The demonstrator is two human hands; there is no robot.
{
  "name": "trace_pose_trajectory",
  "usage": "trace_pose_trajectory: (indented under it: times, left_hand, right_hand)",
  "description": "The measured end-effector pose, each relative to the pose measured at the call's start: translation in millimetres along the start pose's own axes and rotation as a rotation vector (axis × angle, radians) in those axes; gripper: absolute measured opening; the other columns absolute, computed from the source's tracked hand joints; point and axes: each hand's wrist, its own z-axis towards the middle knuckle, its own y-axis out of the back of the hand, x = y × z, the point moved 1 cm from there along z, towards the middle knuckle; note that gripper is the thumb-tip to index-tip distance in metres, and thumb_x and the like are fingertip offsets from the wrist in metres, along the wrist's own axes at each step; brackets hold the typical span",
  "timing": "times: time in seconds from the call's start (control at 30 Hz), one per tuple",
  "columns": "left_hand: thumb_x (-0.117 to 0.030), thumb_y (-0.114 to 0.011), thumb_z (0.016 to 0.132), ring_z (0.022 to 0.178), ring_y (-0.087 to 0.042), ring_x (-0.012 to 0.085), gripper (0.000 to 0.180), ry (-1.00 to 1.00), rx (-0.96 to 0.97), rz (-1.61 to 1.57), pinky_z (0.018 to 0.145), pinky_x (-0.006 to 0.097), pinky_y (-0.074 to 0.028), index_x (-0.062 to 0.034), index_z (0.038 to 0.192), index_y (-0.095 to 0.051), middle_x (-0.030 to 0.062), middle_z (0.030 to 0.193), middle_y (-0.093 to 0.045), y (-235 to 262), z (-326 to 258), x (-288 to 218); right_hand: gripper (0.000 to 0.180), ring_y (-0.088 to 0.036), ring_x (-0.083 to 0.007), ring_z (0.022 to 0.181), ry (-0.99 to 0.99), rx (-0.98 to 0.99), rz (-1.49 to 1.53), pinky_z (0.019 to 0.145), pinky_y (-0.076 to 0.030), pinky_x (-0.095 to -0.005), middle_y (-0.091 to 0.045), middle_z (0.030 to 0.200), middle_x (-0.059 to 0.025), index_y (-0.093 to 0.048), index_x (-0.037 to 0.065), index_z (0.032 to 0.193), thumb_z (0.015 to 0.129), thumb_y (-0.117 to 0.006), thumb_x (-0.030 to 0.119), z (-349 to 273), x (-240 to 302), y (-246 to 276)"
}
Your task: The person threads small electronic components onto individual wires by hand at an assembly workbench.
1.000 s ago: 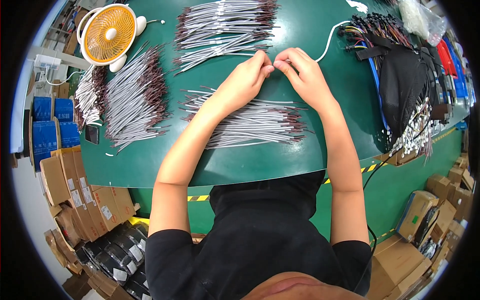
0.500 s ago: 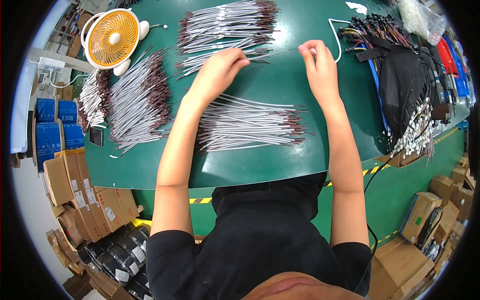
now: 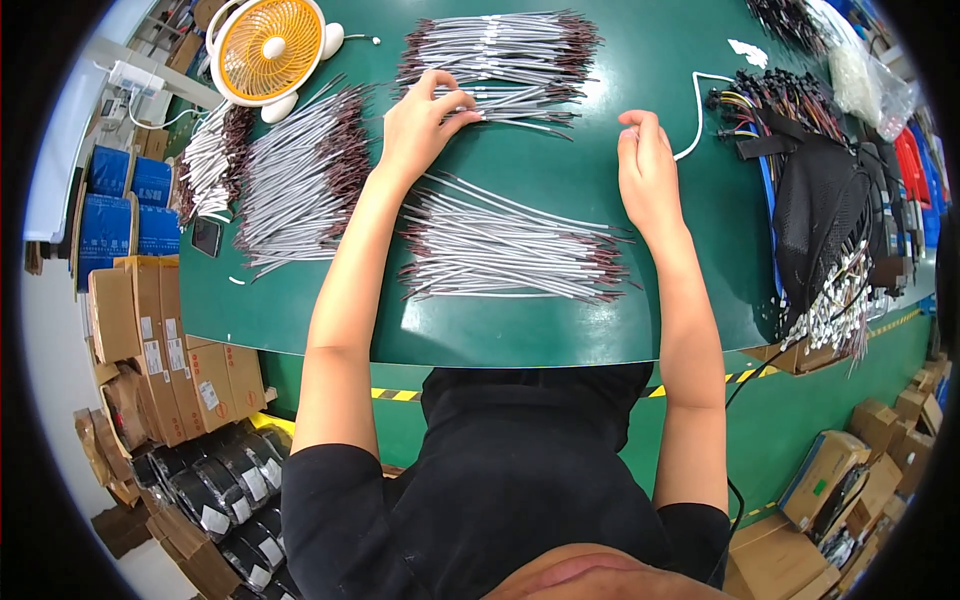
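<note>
My left hand [image 3: 422, 122] reaches over the left part of a small row of grey cables [image 3: 525, 102] with dark brown ends. Its thumb and fingers close round some of these cables. Just beyond lies a larger stack of the same cables [image 3: 490, 45], with white bands round the middle. My right hand [image 3: 648, 172] hovers above the green table [image 3: 560, 335], fingers curled and thumb against them. Whatever sits in that pinch is hidden. Between my forearms a loose pile of grey cables [image 3: 515, 250] lies crosswise, a few strands fanned out at its far side.
Left of my arm lie a big heap of grey cables [image 3: 300, 185], white cables [image 3: 212, 160] and a phone [image 3: 206, 237]. An orange fan [image 3: 268, 50] stands behind them. A black mesh bag [image 3: 815, 210] and wire harnesses [image 3: 785, 95] crowd the right side, near a white cord [image 3: 697, 115].
The whole view has shifted, with table things now further right. My left hand has moved left along the small cable row and lies lower on it. The right hand stays curled.
</note>
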Motion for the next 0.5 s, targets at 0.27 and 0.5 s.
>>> trace_pose_trajectory:
  times: [0.27,0.5]
  left_hand:
    - [-0.026,-0.079,0.088,0.116,-0.062,0.0342,0.036,-0.218,0.114,-0.306,0.101,0.046,-0.05,-0.0084,0.118,-0.068,0.013,0.124,-0.064,-4,-14,-90]
    - [-0.013,-0.071,0.09,0.095,-0.061,0.0332,0.014,-0.248,0.298,-0.503,0.087,0.044,-0.052,-0.0047,0.093,-0.061,0.0122,0.094,-0.058,-33,-36,-133]
  right_hand:
    - [0.02,-0.062,-0.0368,0.101,-0.044,0.031,0.02,0.09,-0.048,-0.048,-0.066,0.096,-0.0161,-0.054,-0.001,0.119,0.11,-0.044,0.014,0,3,5]
    - [0.016,-0.068,-0.0308,0.09,-0.019,0.055,0.147,0.081,-0.052,-0.0415,-0.069,0.094,-0.0141,-0.053,-0.001,0.117,0.111,-0.046,0.012,0,8,-2]
